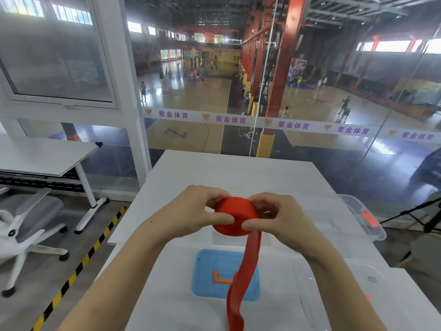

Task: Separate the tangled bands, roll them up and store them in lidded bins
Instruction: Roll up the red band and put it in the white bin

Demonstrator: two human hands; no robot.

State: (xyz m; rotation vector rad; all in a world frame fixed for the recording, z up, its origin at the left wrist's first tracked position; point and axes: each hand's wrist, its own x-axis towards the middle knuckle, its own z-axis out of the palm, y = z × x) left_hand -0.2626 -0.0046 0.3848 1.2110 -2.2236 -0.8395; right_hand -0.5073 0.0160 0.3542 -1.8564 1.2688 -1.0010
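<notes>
Right now your left hand (198, 211) and right hand (274, 216) both pinch the red band roll (235, 217) held up above the blue lid (207, 273), and its loose tail (241, 278) hangs straight down toward you.

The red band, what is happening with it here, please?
A person is rolling the red band into a coil above the white table. The left hand and the right hand both grip the roll, and a loose tail hangs down over a blue lid. Clear bins wait at the right.
</notes>
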